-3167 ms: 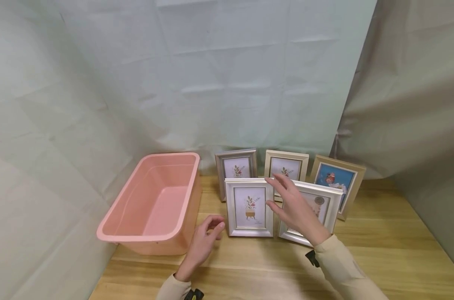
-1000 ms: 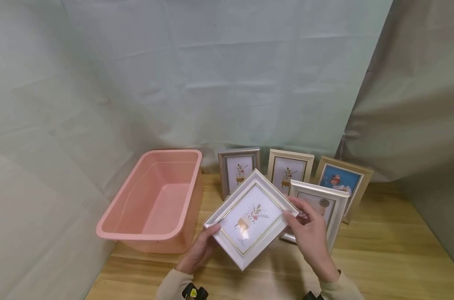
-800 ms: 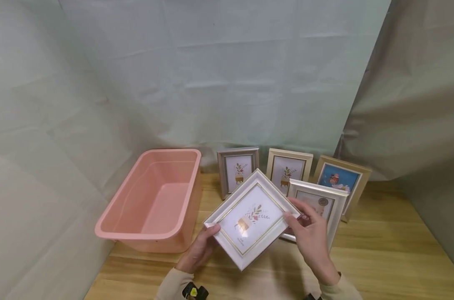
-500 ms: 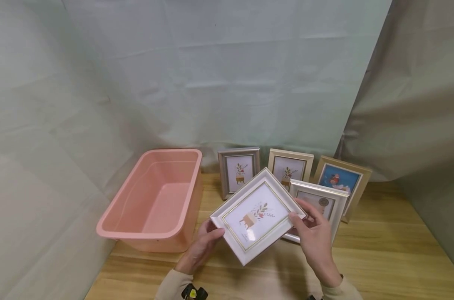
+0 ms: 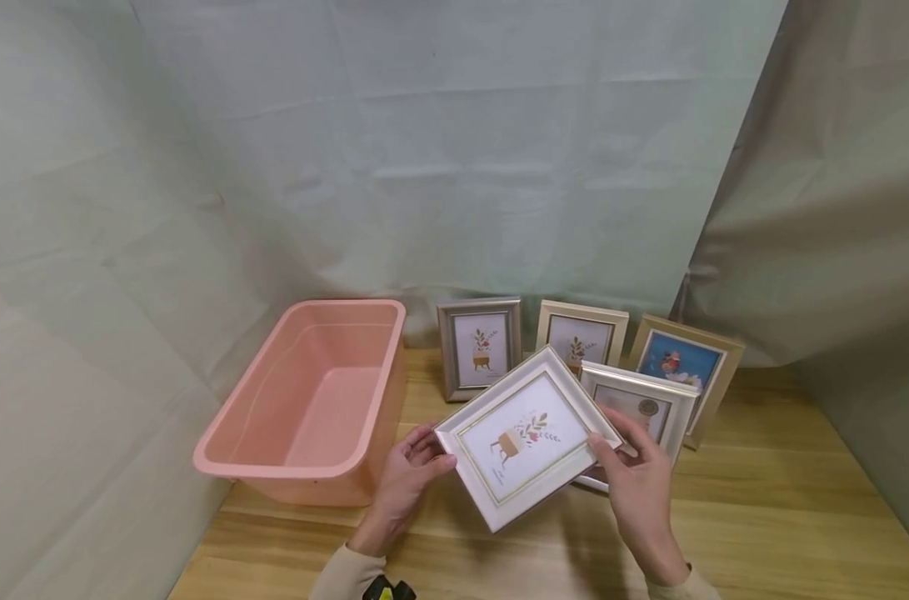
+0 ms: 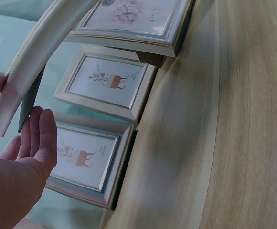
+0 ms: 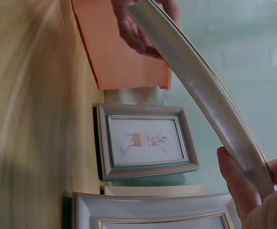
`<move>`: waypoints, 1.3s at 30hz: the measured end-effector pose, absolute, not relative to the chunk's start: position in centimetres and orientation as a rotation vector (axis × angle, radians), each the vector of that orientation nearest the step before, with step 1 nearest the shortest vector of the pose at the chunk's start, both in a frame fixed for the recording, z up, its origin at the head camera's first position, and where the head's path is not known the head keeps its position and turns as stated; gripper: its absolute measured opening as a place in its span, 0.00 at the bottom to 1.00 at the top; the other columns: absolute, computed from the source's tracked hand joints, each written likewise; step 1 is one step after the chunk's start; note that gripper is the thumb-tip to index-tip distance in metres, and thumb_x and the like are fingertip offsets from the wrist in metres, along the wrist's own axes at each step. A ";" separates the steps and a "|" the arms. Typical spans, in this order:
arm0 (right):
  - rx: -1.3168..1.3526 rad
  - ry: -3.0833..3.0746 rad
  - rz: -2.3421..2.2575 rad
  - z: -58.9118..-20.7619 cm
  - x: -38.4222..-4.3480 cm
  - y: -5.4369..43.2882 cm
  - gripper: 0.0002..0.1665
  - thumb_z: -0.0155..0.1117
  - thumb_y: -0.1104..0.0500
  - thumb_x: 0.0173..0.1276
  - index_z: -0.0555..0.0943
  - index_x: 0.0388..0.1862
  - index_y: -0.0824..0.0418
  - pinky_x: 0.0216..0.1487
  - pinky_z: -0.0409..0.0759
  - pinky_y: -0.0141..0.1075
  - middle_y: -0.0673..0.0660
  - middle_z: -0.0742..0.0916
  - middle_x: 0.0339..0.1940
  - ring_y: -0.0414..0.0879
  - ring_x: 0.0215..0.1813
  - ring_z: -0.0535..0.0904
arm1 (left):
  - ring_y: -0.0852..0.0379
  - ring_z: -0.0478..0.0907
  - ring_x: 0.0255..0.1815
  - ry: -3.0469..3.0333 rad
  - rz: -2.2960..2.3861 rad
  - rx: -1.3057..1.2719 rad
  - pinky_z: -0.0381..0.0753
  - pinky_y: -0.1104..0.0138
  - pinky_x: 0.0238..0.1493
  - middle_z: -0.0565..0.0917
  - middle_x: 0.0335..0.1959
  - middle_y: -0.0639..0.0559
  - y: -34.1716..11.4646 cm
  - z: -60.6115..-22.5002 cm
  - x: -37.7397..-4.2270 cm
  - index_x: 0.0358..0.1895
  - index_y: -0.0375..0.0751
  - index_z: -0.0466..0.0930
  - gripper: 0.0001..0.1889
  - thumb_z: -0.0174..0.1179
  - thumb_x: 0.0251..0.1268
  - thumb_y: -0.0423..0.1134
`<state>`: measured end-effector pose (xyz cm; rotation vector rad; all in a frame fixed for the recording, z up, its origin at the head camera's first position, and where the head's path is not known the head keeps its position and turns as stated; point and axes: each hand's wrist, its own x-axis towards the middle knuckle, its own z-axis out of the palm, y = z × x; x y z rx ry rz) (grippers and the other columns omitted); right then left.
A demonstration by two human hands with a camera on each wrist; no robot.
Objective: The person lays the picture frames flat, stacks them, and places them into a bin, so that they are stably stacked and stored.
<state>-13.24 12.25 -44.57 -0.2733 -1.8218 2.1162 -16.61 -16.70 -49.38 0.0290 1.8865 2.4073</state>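
1. Three stretches of pale, creased sheeting close in the workspace at left, far side and right; the right-hand one falls in brownish shadow.
2. Below spreads a light wood-grain tabletop, its streaks running left to right, with soft shadows falling on the near part beneath the hands.
3. A pink tub stands on the wood at left, close to the left-hand sheeting.
4. A white picture frame with a flower-pot print is held tilted above the tabletop, right of the tub.
5. Upright behind it are a pewter frame, a cream frame and, at far right, a gold frame with a blue picture; a silver frame stands nearer, partly hidden.
6. The left hand pinches the frame's left corner, thumb in front, fingers behind.
7. The right hand pinches the right corner likewise, thumb on the face.
8. A black device sits at the left wrist.
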 end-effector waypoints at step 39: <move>-0.137 -2.446 2.059 -47.9 -11.3 13.5 0.65 0.83 0.81 0.42 0.64 0.80 0.65 0.46 0.91 0.33 0.73 0.79 0.69 0.54 0.55 0.90 | 0.46 0.82 0.62 2.533 1.598 0.732 0.83 0.51 0.69 0.66 0.83 0.28 -20.2 -49.5 -13.8 0.90 0.37 0.41 0.78 0.91 0.35 0.35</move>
